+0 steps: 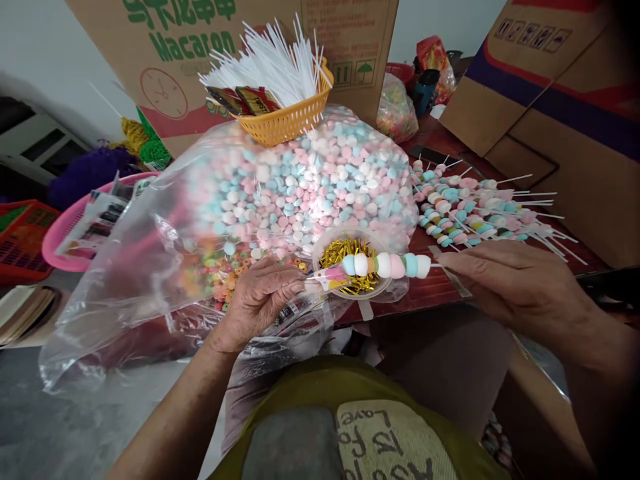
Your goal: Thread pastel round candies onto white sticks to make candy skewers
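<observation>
A skewer of pink, white and blue marshmallows [395, 266] lies level between my two hands. My right hand [530, 293] pinches the white stick at its right end. At the other end, my left hand [263, 297] pinches a small printed plastic wrapper [327, 278], which touches the last marshmallow; whether the tip is inside it I cannot tell. Just below the skewer stands a round clear tub [319, 248] of gold twist ties [345, 250]. Behind my hands spreads a large clear bag of loose marshmallows [305, 187], with colourful ring-shaped pieces [235, 277] near my left hand.
Finished-looking marshmallow skewers [470, 207] are piled on the red table [400, 307] at right. An orange basket [287, 123] of white sticks rests on the bag. Cardboard boxes [350, 40] stand behind and right. A pink basket [65, 227] holds printed packets at left.
</observation>
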Available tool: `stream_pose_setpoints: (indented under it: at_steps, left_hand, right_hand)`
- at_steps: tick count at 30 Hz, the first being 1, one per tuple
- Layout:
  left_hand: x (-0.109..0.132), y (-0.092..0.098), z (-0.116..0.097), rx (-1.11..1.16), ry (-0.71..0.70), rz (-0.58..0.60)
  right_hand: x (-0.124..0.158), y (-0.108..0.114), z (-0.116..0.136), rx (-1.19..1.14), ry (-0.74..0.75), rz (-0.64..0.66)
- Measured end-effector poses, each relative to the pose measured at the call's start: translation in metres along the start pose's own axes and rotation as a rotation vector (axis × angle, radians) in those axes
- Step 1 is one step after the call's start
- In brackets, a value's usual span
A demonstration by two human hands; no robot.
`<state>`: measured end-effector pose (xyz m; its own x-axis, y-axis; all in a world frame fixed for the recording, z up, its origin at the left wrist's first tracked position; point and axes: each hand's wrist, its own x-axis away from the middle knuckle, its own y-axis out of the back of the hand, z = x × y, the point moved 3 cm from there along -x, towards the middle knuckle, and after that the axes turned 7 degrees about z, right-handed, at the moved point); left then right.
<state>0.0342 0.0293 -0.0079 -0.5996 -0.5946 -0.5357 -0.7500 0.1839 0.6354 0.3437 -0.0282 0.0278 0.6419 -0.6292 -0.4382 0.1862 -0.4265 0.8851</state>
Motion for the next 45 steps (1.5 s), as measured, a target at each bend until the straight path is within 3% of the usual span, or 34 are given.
stream_pose_setpoints:
  at_steps: [6, 13, 22, 31, 37, 42, 45]
  left_hand:
    - [-0.002, 0.004, 0.0, -0.006, 0.008, 0.034]
    - [-0.006, 0.002, 0.001, 0.098, 0.024, 0.168]
    - [0.001, -0.002, 0.009, 0.243, 0.213, 0.118]
    - [0.006, -0.006, 0.016, 0.515, 0.487, 0.04]
    - [0.006, -0.01, 0.016, 0.547, 0.477, 0.16]
    - [0.01, -0.011, 0.017, 0.515, 0.516, 0.065]
    - [0.012, -0.012, 0.019, 0.521, 0.539, 0.033]
  right_hand:
    - [-0.006, 0.003, 0.003, 0.031, 0.062, 0.045]
    - [-0.006, 0.008, 0.004, -0.02, 0.126, 0.06]
    - [0.003, 0.003, 0.003, -0.036, 0.05, -0.016]
    - [0.015, 0.004, 0.02, 0.119, 0.1, -0.097]
    - [0.023, 0.018, 0.021, 0.022, -0.175, -0.151]
    - [0.024, 0.0, 0.027, 0.07, -0.036, -0.186]
    - [0.026, -0.007, 0.026, 0.086, 0.015, -0.132]
